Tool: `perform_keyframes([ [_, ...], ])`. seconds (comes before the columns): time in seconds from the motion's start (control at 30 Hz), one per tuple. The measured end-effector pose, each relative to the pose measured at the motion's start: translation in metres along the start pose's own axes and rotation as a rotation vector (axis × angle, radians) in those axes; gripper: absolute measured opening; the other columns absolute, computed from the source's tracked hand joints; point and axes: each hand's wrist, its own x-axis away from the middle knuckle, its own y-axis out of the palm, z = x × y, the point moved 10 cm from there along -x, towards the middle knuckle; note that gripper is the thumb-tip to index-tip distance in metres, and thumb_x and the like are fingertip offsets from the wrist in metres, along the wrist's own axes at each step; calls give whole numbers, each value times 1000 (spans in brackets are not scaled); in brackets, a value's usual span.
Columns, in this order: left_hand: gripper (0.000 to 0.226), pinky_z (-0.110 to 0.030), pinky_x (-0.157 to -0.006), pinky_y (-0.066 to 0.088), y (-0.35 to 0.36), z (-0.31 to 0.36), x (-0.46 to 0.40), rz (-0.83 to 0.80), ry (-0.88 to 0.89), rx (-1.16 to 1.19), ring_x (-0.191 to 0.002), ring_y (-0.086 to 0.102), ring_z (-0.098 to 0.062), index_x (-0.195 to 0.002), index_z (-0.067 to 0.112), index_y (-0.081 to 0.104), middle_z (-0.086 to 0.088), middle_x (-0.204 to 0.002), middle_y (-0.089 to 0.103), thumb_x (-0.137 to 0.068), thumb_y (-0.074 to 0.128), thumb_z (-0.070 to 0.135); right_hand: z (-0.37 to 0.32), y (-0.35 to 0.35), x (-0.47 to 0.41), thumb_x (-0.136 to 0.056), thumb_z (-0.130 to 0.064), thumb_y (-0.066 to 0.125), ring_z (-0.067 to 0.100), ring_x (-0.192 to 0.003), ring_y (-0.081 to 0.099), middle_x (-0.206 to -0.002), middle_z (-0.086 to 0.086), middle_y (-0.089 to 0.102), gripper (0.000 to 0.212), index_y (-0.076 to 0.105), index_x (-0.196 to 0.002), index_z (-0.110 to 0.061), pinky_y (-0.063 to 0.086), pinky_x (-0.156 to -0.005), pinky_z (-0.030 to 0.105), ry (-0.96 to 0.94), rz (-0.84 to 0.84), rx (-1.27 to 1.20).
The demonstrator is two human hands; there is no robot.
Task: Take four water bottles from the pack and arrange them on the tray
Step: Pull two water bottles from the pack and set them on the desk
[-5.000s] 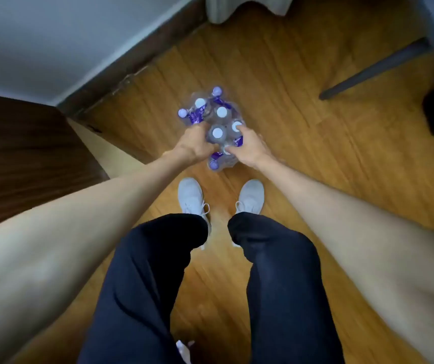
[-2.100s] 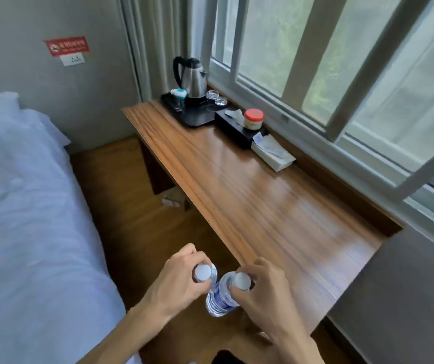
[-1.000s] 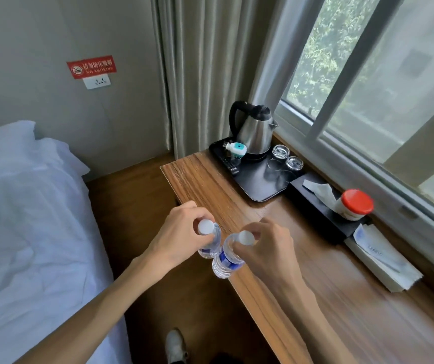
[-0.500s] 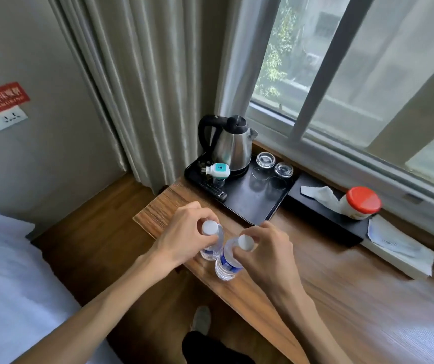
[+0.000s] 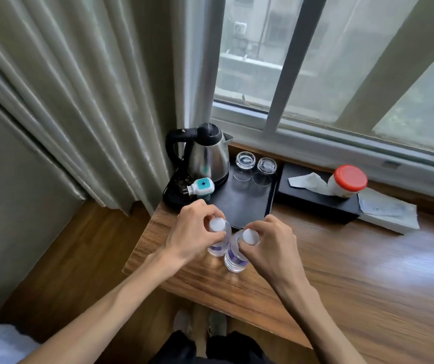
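My left hand (image 5: 192,233) fingers clamp one water bottle (image 5: 217,239) by its neck. My right hand (image 5: 272,244) fingers clamp another bottle (image 5: 234,254) (white-capped), both over the tabletop (image 5: 342,279) just before the black tray (image 5: 242,203).

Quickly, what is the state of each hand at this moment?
Left hand: closed on the left water bottle by its cap.
Right hand: closed on the right water bottle by its cap.

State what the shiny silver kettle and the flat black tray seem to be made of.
Shiny silver kettle: probably polished stainless steel, since its body mirrors its surroundings; handle looks like black plastic. Flat black tray: smooth, slightly glossy, possibly plastic or lacquered wood; unclear.
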Motion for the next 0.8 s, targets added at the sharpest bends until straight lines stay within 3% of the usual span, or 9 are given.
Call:
perform_keyframes([
  [0.37,26,-15,-65,45,7,-8,-24,-93,110,84,-65,57,-6,-90,23,75,2,-80,60,-66,86,20,-6,0,-2,-73,-21,76,18,-73,59,-80,-6,57,17,76,-91,-21,32,-61,25,131,105,25],
  [0.47,27,-9,-64,42,8,-8,-26,-108,122,93,-64,54,-1,-90,23,76,6,-78,56,-66,87,21,-4,-2,-2,-73,-19,77,18,-71,60,-81,-2,60,17,76,-90,-20,37,-60,25,138,133,30],
  [0.6,27,-13,-65,45,12,-5,-24,-143,152,110,-64,54,-2,-91,21,76,3,-81,58,-66,87,24,-2,-1,1,-71,-16,78,17,-70,59,-80,-2,59,18,76,-89,-18,49,-63,34,137,148,30],
  [0.8,28,-14,-66,44,13,-7,-26,-135,159,98,-66,53,-3,-92,20,75,5,-80,55,-67,87,25,1,0,2,-73,-17,78,16,-75,60,-85,-2,60,19,75,-92,-19,48,-66,30,151,146,10],
])
